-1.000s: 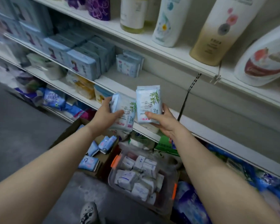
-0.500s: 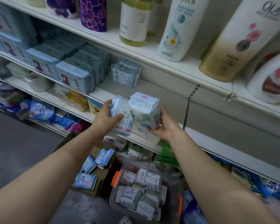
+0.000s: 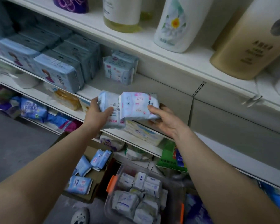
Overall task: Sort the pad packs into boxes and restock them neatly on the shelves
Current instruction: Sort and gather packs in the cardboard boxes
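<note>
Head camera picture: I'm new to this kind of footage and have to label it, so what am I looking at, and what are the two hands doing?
No machine here: a person wears one wide-angle camera on the head, looking forward and down at their own arms in front of shop shelving. The left hand grips a pale blue pad pack. The right hand holds a second pack with pink print, lying flat beside the first. Both packs are at the front edge of the middle shelf, which already carries a small stack of similar packs and blue boxes. Large bottles stand on the shelf above. On the floor are a clear bin of packs and a cardboard box with loose blue packs.
</note>
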Demonstrator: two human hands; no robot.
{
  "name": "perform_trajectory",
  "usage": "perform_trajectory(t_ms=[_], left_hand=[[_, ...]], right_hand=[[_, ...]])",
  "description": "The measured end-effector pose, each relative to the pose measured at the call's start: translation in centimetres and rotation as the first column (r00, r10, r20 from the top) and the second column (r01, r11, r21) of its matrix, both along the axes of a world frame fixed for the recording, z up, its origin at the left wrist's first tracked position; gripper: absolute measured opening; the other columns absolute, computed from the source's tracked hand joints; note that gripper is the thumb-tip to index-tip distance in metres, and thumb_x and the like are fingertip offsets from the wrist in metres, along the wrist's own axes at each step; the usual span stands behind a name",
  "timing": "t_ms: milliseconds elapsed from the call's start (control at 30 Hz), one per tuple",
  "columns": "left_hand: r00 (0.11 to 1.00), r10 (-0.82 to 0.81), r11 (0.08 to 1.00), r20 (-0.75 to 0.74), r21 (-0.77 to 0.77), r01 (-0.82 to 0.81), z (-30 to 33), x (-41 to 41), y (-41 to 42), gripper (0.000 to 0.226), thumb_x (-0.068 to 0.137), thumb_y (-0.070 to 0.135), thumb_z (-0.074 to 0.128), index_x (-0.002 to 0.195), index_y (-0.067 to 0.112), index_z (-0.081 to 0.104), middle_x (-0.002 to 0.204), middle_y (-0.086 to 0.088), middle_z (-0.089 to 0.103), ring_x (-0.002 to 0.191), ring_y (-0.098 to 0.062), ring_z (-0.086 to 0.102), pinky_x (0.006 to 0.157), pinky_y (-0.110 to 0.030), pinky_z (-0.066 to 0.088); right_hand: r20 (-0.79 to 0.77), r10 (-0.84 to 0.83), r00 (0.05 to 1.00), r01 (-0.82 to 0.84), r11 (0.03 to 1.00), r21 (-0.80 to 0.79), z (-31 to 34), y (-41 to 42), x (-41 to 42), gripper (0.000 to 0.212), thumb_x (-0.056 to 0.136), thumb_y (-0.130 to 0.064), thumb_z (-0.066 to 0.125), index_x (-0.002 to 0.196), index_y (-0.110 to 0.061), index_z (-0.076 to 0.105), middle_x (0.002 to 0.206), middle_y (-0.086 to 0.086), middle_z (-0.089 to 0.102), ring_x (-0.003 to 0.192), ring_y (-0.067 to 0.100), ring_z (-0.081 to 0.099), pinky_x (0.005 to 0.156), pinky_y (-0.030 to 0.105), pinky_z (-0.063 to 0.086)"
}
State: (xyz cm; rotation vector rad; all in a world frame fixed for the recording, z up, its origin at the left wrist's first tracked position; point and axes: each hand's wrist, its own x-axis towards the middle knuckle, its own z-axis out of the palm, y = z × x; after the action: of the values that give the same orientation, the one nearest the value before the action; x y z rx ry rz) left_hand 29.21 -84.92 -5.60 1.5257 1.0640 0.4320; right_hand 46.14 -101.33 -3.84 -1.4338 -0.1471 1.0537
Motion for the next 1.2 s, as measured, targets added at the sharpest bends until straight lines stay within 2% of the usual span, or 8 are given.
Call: perform_trajectory(t_ms=[133, 233, 400, 533, 733, 867, 1000, 1200], left_hand=[[0.999, -0.036, 0.999, 0.028, 0.034, 0.035, -0.5, 0.5, 1.4, 0.062, 0.090, 0.020, 0.066, 0.143, 0.021, 0.033, 0.127, -0.008, 0.056, 0.097, -0.026, 0.065, 0.089, -0.049, 0.055], [0.999, -0.027, 0.996, 0.045, 0.089, 0.023, -0.6, -0.1, 2.9, 0.062, 0.091, 0.019, 0.065, 0.144, 0.018, 0.034, 0.122, -0.006, 0.056, 0.095, -0.023, 0.062, 0.088, -0.044, 0.055], [0.992, -0.116, 0.987, 0.053, 0.120, 0.109, -0.5, -0.6, 5.1, 0.059, 0.092, 0.020, 0.064, 0.144, 0.019, 0.036, 0.124, -0.005, 0.057, 0.093, -0.018, 0.064, 0.082, -0.039, 0.055], [0.962, -0.270, 0.953, -0.032, 0.134, 0.271, -0.1, 0.3, 5.6, 0.061, 0.090, 0.021, 0.066, 0.144, 0.018, 0.036, 0.127, -0.006, 0.058, 0.102, -0.024, 0.063, 0.090, -0.043, 0.054], [0.954, -0.287, 0.946, -0.088, 0.131, 0.297, -0.8, 0.5, 6.6, 0.064, 0.090, 0.025, 0.066, 0.145, 0.015, 0.034, 0.135, -0.011, 0.055, 0.113, -0.030, 0.060, 0.097, -0.048, 0.050], [0.967, -0.253, 0.964, -0.033, 0.074, 0.255, -1.1, 0.2, 7.3, 0.062, 0.091, 0.027, 0.065, 0.144, 0.015, 0.034, 0.129, -0.013, 0.058, 0.109, -0.031, 0.062, 0.095, -0.049, 0.052], [0.970, -0.245, 0.969, -0.012, 0.044, 0.245, -1.0, -0.4, 7.7, 0.062, 0.092, 0.028, 0.064, 0.144, 0.015, 0.034, 0.125, -0.014, 0.059, 0.103, -0.029, 0.064, 0.093, -0.047, 0.053], [0.967, -0.254, 0.967, -0.003, 0.030, 0.254, -0.6, -1.5, 8.0, 0.064, 0.092, 0.029, 0.064, 0.145, 0.016, 0.031, 0.124, -0.011, 0.058, 0.101, -0.028, 0.064, 0.092, -0.046, 0.053]], right_hand=[[-0.085, -0.056, 0.995, 0.059, 0.998, 0.037, -0.9, 0.3, 0.4, 0.030, 0.089, -0.004, 0.066, 0.118, -0.010, 0.058, 0.106, 0.014, 0.070, 0.096, 0.027, 0.067, 0.091, 0.048, 0.054], [-0.050, -0.175, 0.983, 0.177, 0.983, 0.043, -1.0, 0.9, 0.2, 0.033, 0.088, -0.004, 0.067, 0.120, -0.006, 0.060, 0.099, 0.012, 0.071, 0.088, 0.022, 0.069, 0.078, 0.038, 0.060], [0.294, -0.357, 0.886, 0.374, 0.927, -0.002, -0.5, 2.2, 0.4, 0.064, 0.072, -0.008, 0.084, 0.129, -0.006, 0.055, 0.110, 0.009, 0.071, 0.091, 0.018, 0.070, 0.072, 0.028, 0.055], [0.423, -0.246, 0.872, 0.286, 0.958, -0.031, 0.3, 5.3, -1.4, 0.044, 0.071, -0.001, 0.084, 0.110, -0.006, 0.064, 0.096, 0.005, 0.072, 0.076, 0.007, 0.069, 0.064, 0.019, 0.054], [0.516, 0.157, 0.842, -0.002, 0.958, -0.288, -1.8, 7.0, -3.0, 0.097, 0.061, 0.002, 0.088, 0.138, -0.016, 0.031, 0.125, 0.001, 0.059, 0.113, 0.016, 0.060, 0.092, 0.037, 0.055], [0.475, 0.040, 0.879, 0.124, 0.943, -0.309, -2.1, 6.6, -3.1, 0.075, 0.069, -0.013, 0.088, 0.131, -0.009, 0.046, 0.121, 0.002, 0.064, 0.102, 0.014, 0.064, 0.090, 0.031, 0.054], [0.376, -0.050, 0.925, 0.155, 0.955, -0.253, -1.4, 6.2, -3.6, 0.042, 0.082, -0.018, 0.079, 0.117, -0.013, 0.057, 0.112, 0.001, 0.069, 0.083, 0.003, 0.065, 0.063, 0.013, 0.052], [0.497, -0.137, 0.857, 0.248, 0.955, -0.165, -1.2, 6.2, -2.9, 0.051, 0.077, -0.012, 0.083, 0.119, -0.021, 0.055, 0.112, 0.002, 0.068, 0.099, 0.022, 0.069, 0.078, 0.037, 0.061]])
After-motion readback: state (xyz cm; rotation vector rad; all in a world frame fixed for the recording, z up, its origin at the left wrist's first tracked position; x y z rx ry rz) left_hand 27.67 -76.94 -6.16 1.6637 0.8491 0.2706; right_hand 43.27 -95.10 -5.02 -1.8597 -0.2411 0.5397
